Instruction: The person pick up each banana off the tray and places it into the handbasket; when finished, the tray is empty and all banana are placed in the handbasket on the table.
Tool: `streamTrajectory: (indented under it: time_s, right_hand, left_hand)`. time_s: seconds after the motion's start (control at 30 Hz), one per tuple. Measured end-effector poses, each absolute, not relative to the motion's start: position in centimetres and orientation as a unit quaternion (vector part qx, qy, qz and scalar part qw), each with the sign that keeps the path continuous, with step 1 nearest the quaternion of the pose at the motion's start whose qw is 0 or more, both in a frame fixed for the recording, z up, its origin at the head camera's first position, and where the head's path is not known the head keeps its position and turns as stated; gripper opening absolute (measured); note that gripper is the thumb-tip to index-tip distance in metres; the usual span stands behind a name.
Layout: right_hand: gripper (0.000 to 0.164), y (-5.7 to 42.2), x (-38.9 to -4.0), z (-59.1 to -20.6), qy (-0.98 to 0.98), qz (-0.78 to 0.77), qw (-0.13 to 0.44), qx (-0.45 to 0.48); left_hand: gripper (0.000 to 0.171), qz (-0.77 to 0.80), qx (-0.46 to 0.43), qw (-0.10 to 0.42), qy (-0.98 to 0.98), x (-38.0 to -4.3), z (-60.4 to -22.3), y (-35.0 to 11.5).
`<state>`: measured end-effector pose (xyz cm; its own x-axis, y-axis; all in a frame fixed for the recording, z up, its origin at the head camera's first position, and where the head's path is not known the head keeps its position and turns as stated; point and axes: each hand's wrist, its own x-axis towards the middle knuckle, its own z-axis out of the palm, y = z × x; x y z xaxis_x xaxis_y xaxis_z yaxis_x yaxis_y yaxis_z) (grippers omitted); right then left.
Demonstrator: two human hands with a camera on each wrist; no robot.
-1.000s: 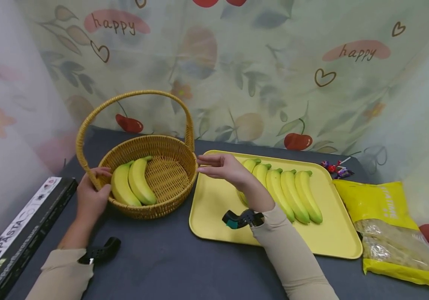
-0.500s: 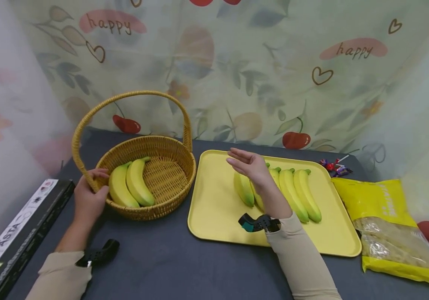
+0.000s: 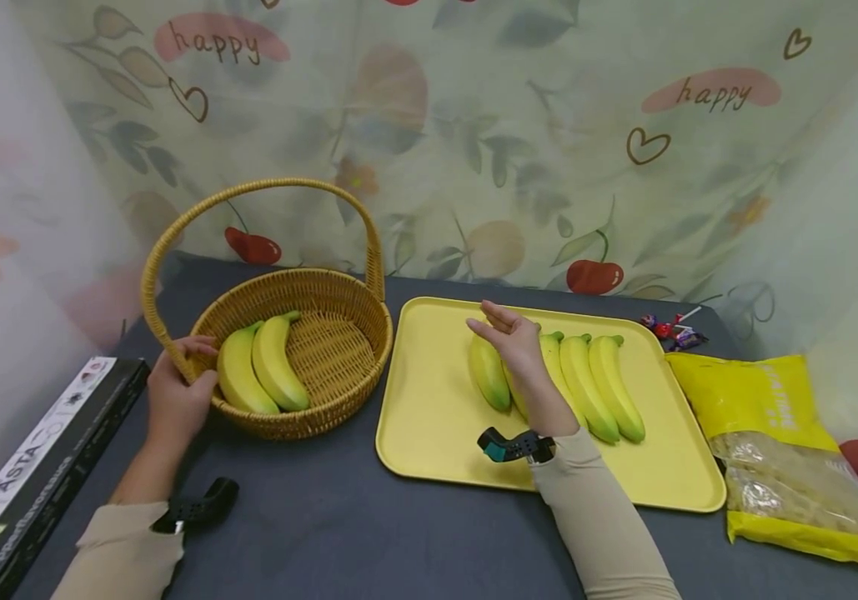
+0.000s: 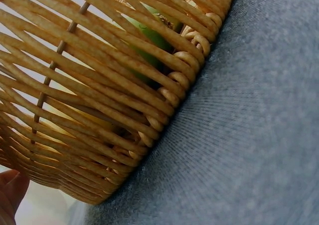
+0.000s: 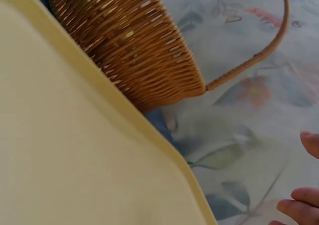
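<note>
A wicker basket with a tall hoop handle stands at left in the head view, with two bananas inside on its left side. My left hand holds the basket's left rim at the foot of the handle, thumb outside. In the left wrist view the woven wall fills much of the frame, with green and yellow showing through gaps. My right hand hovers over the left part of the banana row, fingers extended and holding nothing. Several bananas lie side by side on the yellow tray, some partly hidden by that hand.
A bag of pasta with yellow ends lies right of the tray. Wrapped lollipops sit behind the tray's right corner. A long black-and-white pasta box lies at far left. A patterned curtain hangs behind the dark table.
My right hand has moved right, from beside the basket's right rim to above the bananas on the tray, slowing in the last half second. My left hand still holds the basket.
</note>
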<state>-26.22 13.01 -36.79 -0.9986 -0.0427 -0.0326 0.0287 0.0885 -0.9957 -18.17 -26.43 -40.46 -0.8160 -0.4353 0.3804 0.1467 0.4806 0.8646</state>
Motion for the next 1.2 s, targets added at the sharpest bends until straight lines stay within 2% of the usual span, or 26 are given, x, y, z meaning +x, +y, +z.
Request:
streamTrajectory:
  time_s: [0.33,0.67,1.2]
  right_hand:
    - [0.067,12.8,-26.6,-38.8,0.775,-0.631,0.012,-0.023]
    - [0.061,12.5,-27.0,-40.0,0.801,-0.598,0.010,-0.017]
    - [0.059,12.0,-26.9,-41.0,0.819,-0.571,-0.015,-0.052]
  left_hand:
    - [0.019,-0.507,0.087,0.286,-0.808,-18.4,-40.5,-26.4]
    - [0.019,-0.505,0.094,0.274,-0.813,-18.3,-40.4,-26.6]
    - [0.019,-0.502,0.084,0.293,-0.809,-18.3,-40.5,-26.5]
